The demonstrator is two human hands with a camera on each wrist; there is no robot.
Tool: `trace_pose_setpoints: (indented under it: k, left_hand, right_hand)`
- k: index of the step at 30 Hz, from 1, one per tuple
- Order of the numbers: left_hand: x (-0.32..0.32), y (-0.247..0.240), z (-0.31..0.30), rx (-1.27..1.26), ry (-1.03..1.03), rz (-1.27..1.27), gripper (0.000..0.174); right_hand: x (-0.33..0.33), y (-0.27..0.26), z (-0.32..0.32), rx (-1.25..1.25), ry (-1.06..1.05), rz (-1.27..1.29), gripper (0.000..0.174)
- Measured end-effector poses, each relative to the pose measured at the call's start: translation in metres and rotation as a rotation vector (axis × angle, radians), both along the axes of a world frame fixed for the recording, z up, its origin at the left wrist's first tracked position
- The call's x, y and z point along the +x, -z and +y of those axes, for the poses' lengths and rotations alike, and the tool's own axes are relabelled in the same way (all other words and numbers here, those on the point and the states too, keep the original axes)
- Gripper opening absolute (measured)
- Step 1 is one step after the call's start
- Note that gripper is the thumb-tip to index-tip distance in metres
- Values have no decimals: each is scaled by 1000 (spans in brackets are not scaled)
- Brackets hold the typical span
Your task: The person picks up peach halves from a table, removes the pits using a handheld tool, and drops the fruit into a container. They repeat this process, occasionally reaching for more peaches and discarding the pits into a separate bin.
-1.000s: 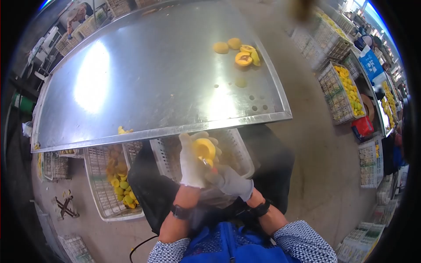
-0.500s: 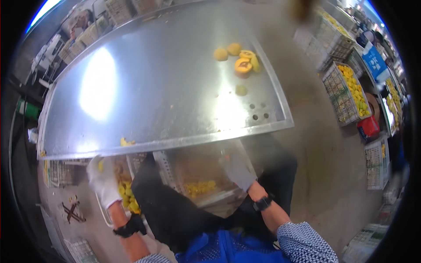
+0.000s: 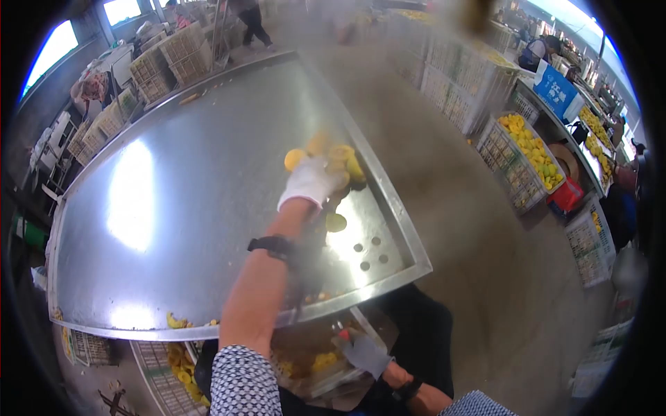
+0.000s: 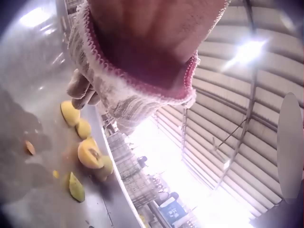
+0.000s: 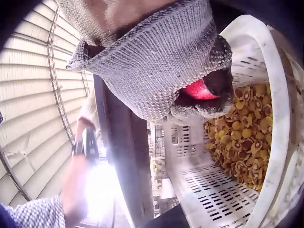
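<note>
My left hand [image 3: 312, 182], in a white knit glove, reaches across the metal table [image 3: 208, 194] to a small group of yellow peach halves [image 3: 294, 159]. Its fingers are at the fruit, partly hidden and blurred. In the left wrist view, gloved fingers [image 4: 81, 91] hang loosely near the peach halves [image 4: 90, 153], one with its cut face showing. A greenish piece [image 3: 336, 222] lies nearer me. Low before my lap, my right hand [image 3: 364, 352], in a grey glove, grips a small red-handled tool [image 3: 344, 334] with a metal tip. Curled fingers cover most of its red handle [image 5: 200, 90].
Beneath the right hand stands a white perforated crate [image 5: 280, 95] holding many brownish-yellow fruit pieces [image 5: 242, 137]. The table's raised edge [image 3: 409, 229] runs along the right. Peach-filled crates [image 3: 531, 156] stand farther right; another crate [image 3: 156, 367] is below the table's left front.
The left hand held a peach half beside the right hand, swung left over the lower crate, then moved forward to the peaches on the table. The right hand keeps the tool. The head view has shifted.
</note>
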State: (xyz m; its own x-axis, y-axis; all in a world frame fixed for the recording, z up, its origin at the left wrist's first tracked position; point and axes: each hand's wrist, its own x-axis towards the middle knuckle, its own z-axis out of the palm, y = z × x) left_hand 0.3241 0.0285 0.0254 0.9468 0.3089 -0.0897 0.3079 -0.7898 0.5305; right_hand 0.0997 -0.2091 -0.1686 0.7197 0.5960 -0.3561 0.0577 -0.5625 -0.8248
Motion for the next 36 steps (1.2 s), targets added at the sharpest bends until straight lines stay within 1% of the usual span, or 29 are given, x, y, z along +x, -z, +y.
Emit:
trace_pose_setpoints:
  k: [1, 3, 4, 5, 7, 8, 10, 11, 13, 14, 15, 17, 18, 20, 21, 23, 24, 27, 30, 32, 33, 36]
  left_hand:
    - [11, -3, -4, -98, 44, 117, 54]
    - [0, 15, -10, -332, -19, -68, 57]
    - [0, 31, -6, -177, -15, -106, 55]
    - [-14, 24, -11, -192, -57, -90, 57]
    - [-52, -1, -14, -285, -94, -96, 52]
    - [-78, -13, -16, -369, -116, -143, 49]
    - [-133, -28, -23, -539, -151, -236, 43]
    - [-156, -25, -26, -561, -170, -285, 40]
    - [-202, -13, -36, -619, -222, -363, 33]
    - [-224, -3, -43, -549, -186, -418, 40]
    - [-243, 6, -55, -670, -224, -470, 47]
    - [-264, 24, -80, -895, -299, -609, 62]
    - [-270, 41, -82, -1021, -342, -713, 37]
    - [-280, 60, -78, -1196, -320, -766, 47]
    - [-286, 66, -77, -1282, -306, -798, 53]
    - [-296, 75, -76, -1287, -326, -771, 62]
    - [-299, 77, -75, -1288, -333, -756, 66]
    - [-302, 76, -75, -1114, -379, -808, 80]
    - [-302, 82, -72, -796, -383, -773, 76]
    - [-303, 84, -76, -847, -421, -801, 43]
    - [-304, 85, -77, -874, -438, -812, 31]
    - [-301, 80, -76, -842, -447, -787, 28]
  right_hand:
    - [2, -4, -1, -19, 2, -30, 39]
    - [7, -20, 1, 9, 24, 11, 37]
    - [9, -26, 2, 29, 35, 47, 35]
    - [9, -30, 3, 47, 43, 87, 34]
    - [7, -35, -1, 286, 131, 82, 31]
    - [3, -37, -4, 402, 175, 85, 30]
    - [4, -42, -2, 524, 262, 87, 27]
    - [5, -48, 0, 580, 313, 90, 26]
    - [13, -100, 8, 772, 338, 453, 24]
    - [13, -123, 11, 661, 283, 329, 22]
    - [12, -139, 16, 548, 220, 212, 26]
    - [2, -145, 36, 661, 191, -253, 26]
    - [-6, -137, 39, 621, 174, -268, 27]
    - [-15, -123, 43, 554, 132, -326, 29]
    - [-20, -123, 40, 498, 108, -314, 30]
    - [-27, -132, 35, 393, 67, -292, 31]
    - [-30, -138, 34, 401, 32, -314, 31]
    - [-34, -142, 35, 361, -29, -302, 30]
    - [-36, -135, 43, 335, -23, -284, 28]
    - [-37, -125, 46, 349, -16, -256, 27]
    - [-37, -123, 46, 355, -9, -240, 26]
    - [-33, -123, 44, 279, -57, -232, 24]
